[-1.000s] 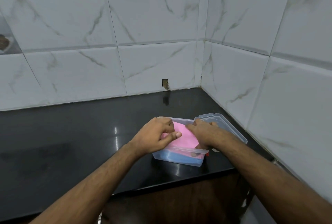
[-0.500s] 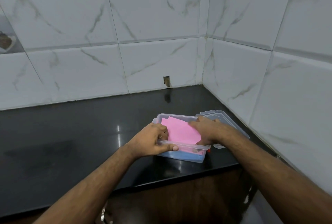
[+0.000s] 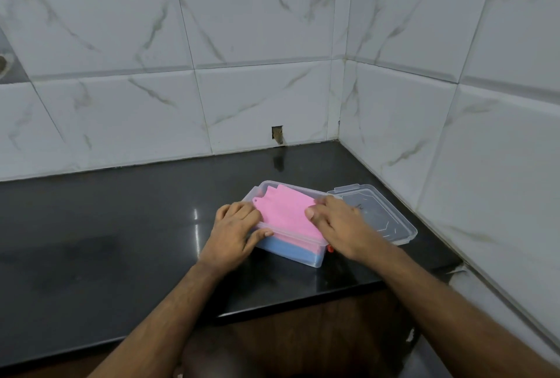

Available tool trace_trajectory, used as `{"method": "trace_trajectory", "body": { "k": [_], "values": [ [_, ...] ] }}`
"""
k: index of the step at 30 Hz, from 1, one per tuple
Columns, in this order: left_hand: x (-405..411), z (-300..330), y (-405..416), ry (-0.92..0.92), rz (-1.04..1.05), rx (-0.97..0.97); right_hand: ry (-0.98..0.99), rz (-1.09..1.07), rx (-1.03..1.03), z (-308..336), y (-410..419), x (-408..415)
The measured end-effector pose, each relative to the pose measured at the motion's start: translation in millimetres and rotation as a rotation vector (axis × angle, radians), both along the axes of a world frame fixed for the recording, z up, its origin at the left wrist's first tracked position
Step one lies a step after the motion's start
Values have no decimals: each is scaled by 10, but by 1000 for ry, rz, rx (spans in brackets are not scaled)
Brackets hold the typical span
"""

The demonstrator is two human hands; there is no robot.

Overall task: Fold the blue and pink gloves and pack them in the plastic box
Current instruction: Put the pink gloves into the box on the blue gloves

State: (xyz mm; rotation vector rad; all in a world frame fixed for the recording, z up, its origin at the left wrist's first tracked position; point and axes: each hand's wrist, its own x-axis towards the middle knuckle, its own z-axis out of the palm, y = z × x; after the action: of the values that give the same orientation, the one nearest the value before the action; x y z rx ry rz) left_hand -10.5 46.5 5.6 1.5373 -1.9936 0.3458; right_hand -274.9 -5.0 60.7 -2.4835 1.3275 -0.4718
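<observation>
Marble-tiled walls (image 3: 242, 44) corner a glossy black counter (image 3: 121, 241); left hand (image 3: 235, 230) grips plastic box (image 3: 291, 253), right hand (image 3: 339, 226) flat on pink gloves (image 3: 288, 214).

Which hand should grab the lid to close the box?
Probably the right hand. The lid lies on the counter just right of the box, partly under that hand. The left hand grips the box's left rim, so it can steady it. The pink glove lies on top inside.

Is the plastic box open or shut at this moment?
Open: the plastic box has no cover, its lid lies beside it on the counter.
</observation>
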Motion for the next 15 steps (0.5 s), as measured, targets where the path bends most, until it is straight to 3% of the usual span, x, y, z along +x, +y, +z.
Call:
{"method": "trace_trajectory", "body": {
  "k": [3, 5, 9, 15],
  "values": [
    [-41, -142, 10, 16, 45, -38, -281, 33, -72, -301, 8, -140],
    [-56, -169, 7, 41, 82, -26, -361, 56, -184, -484, 14, -223],
    [-54, -152, -30, 114, 151, 79, -326, 63, -333, -723, 13, -249],
    [-38, -213, -161, 172, 216, 172, -229, 52, -397, -741, 9, -121]
  ]
}}
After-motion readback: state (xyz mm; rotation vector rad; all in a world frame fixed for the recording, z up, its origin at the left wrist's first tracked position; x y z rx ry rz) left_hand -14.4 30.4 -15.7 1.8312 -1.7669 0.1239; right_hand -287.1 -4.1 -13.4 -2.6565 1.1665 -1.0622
